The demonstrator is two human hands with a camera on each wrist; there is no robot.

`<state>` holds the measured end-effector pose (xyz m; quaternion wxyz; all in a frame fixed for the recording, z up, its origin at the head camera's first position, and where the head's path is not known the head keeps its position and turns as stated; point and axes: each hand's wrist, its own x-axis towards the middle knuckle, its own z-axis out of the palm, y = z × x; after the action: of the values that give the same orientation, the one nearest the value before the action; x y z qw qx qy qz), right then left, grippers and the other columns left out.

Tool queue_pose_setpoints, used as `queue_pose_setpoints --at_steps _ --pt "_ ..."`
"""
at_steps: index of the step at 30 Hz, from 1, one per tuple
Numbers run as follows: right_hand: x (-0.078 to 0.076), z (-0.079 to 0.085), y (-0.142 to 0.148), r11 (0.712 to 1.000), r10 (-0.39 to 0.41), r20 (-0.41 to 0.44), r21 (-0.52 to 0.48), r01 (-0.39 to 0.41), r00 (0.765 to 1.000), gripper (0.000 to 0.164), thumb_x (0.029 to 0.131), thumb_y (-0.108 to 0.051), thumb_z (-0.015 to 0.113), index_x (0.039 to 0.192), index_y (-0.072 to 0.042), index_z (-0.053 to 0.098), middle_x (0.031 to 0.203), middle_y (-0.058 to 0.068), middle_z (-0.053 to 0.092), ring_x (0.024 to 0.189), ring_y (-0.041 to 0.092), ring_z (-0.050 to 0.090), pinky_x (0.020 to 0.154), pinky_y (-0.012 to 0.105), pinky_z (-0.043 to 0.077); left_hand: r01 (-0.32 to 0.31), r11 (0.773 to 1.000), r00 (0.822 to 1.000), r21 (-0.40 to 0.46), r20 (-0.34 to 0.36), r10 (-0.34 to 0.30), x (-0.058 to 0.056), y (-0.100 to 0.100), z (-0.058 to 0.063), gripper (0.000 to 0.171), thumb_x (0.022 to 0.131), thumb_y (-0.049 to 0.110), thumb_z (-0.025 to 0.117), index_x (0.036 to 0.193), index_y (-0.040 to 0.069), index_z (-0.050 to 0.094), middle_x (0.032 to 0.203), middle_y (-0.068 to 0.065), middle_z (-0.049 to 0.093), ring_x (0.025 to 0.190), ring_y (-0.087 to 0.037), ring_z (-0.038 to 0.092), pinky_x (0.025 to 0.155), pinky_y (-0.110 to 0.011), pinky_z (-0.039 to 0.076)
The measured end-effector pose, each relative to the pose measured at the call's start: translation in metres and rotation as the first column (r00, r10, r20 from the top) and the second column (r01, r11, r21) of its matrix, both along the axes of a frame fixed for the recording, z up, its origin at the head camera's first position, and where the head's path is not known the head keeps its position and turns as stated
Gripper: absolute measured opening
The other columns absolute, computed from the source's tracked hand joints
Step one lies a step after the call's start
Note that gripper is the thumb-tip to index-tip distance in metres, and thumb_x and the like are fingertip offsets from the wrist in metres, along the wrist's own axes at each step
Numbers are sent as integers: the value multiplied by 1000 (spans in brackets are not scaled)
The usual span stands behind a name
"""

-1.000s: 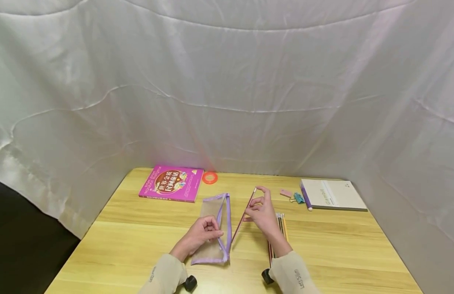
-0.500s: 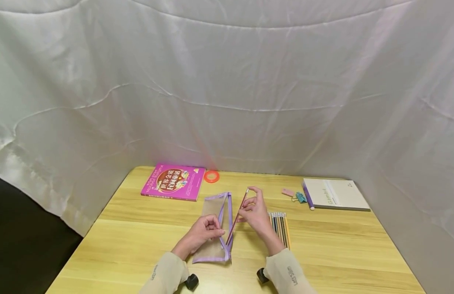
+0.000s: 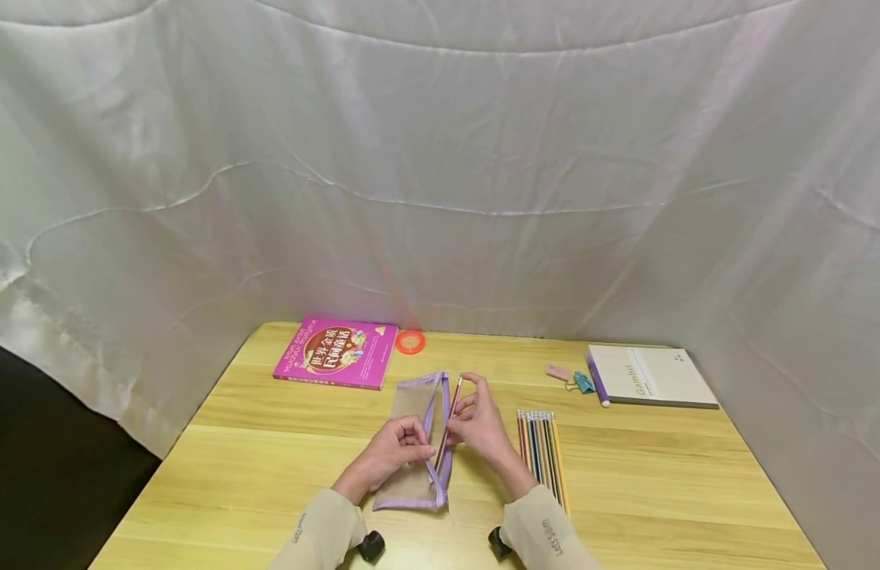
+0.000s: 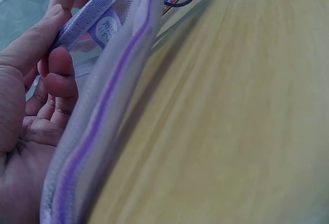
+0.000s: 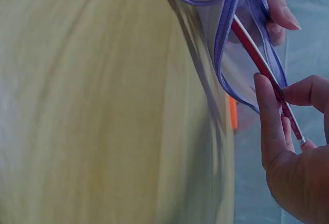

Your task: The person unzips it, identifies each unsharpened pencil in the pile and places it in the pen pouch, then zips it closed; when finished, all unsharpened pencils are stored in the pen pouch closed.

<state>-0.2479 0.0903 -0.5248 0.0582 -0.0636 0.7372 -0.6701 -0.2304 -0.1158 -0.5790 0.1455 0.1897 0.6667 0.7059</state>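
A mesh pencil case (image 3: 404, 500) with purple zip edging lies in front of me, its zipped mouth parted on the right side. My left hand (image 3: 393, 453) pinches one edge of that mouth between thumb and fingers; the left wrist view shows the purple trim (image 4: 103, 16) in the pinch. In my right hand (image 3: 482, 423) a dark red pencil (image 3: 455, 400) is pinched, slanting down. Its lower part is inside the mouth, as the right wrist view shows with the red pencil (image 5: 252, 47) between the zip edges. The pencil's lower tip is hidden.
A row of several pencils (image 3: 542, 451) lies right of my right forearm. Farther back are a pink book (image 3: 336, 354), an orange ring (image 3: 410, 342), a pink eraser (image 3: 558, 372), a teal binder clip (image 3: 583, 383), a purple marker (image 3: 597, 380) and a notebook (image 3: 653, 376).
My right hand has moved left and slightly down, carrying the red pencil from beside the pencil case into its mouth. My left hand keeps its pinch in nearly the same place.
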Motion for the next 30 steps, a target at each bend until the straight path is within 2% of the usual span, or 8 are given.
queue_pose_setpoints --at_steps 7,16,23,27,30 --pt "-1 -8 -7 996 48 -6 70 -48 999 91 77 19 70 156 -8 33 105 23 57 72 19 67 61 43 64 2 1000 1000 -15 -8 -2 0 0 0 33 90 6 78 95 -15 53 80 8 69 70 -4 62 63 -18 51" --pt "0 -10 -10 982 80 -31 174 -73 996 90 78 16 72 157 -11 38 103 21 60 72 14 65 60 34 62 16 1000 1000 -25 -3 -16 0 1 2 34 91 7 78 97 -16 53 81 8 71 72 -4 65 60 -17 49" --pt "2 -9 -9 990 78 -1 119 -77 997 90 79 19 70 158 -8 37 106 25 58 73 17 65 62 41 64 19 1000 1000 -22 6 -19 0 2 2 34 90 7 78 98 -15 53 83 6 74 74 -6 67 59 -16 48" --pt "2 -9 -9 990 75 6 119 -75 997 88 81 17 72 158 -8 37 106 25 58 73 17 65 62 40 64 21 1000 1000 -13 11 -21 0 2 3 34 90 7 78 97 -14 53 87 3 75 81 -8 72 64 -18 53" --pt "2 -11 -8 990 73 6 122 -73 997 85 82 15 73 157 -7 38 106 24 58 73 18 65 62 39 64 18 1000 1000 -18 9 -18 1 1 3 34 90 8 78 97 -14 53 85 5 74 80 -6 71 65 -18 53"
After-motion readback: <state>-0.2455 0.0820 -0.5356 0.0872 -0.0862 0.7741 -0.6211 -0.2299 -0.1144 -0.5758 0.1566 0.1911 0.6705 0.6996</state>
